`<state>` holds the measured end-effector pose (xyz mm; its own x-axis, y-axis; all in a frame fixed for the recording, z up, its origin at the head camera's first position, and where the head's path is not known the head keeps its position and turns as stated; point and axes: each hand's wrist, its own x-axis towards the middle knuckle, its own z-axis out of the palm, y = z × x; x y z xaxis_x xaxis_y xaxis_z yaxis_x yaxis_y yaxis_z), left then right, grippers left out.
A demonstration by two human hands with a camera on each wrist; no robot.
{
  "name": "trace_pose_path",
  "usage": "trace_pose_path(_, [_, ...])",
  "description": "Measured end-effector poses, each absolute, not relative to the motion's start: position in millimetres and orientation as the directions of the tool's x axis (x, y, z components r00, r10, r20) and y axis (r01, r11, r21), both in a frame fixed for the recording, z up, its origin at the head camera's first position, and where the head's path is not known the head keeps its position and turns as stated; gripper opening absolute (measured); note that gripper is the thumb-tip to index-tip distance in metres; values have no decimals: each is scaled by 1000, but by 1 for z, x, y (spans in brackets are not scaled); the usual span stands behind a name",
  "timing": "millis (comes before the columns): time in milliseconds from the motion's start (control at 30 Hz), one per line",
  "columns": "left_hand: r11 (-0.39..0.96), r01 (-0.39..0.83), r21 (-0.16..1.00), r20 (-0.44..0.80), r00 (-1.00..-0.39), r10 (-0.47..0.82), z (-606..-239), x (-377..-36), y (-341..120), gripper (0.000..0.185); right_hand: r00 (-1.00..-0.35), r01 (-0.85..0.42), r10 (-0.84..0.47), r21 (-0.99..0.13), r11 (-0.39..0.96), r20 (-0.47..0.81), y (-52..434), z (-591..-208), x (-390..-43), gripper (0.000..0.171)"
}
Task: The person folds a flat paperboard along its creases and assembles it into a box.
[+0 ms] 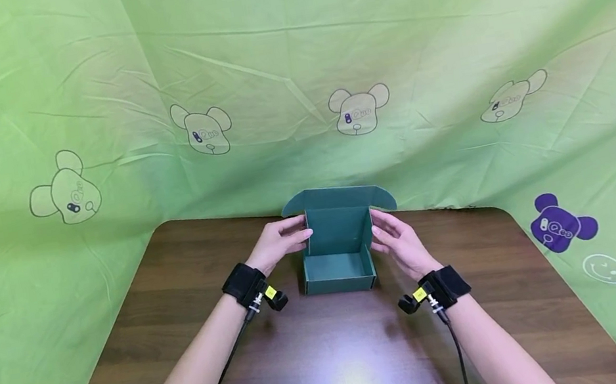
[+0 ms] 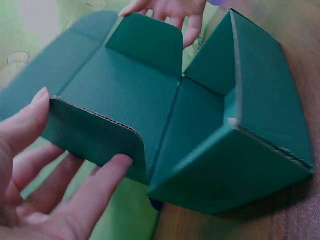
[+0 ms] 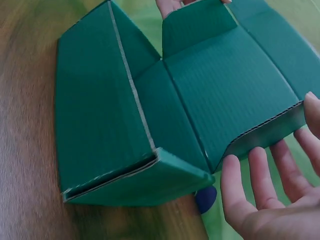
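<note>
At the far side of the wood-grain table (image 1: 179, 291), green cardboard mailer box (image 1: 340, 284) sits between both hands, front wall toward the person, lid (image 1: 337, 229) raised at the back. Tuck flap (image 1: 339, 198) runs along the lid's top, rounded ends sticking out past both sides. Inside the tray, green cardboard floor and walls visible. Left hand (image 1: 273, 245) loosely holds the lid's left side flap (image 2: 95, 132), thumb at the cut edge, fingers slightly apart against the outer face. Right hand (image 1: 406, 249) same on the right side flap (image 3: 272, 132), fingers spread along its outside, thumb by the corner. Black straps (image 1: 245, 284) on both wrists. Green curtain (image 1: 264, 59) with printed bear heads behind.
</note>
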<state>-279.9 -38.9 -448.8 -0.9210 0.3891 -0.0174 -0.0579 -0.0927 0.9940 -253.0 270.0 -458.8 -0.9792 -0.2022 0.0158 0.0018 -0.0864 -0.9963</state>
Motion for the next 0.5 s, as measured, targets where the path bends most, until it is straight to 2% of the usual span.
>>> trace_pose_path(300, [-30,41,999,50,-905,421,-461,-280,-41,58,-975,-22,-221,-997,-80,39,277,-465,-247,60])
trace_pose_path(500, [-6,49,999,47,-905,422,-466,-279,-42,58,-977,-18,-210,-997,-74,33,276,-468,-244,62])
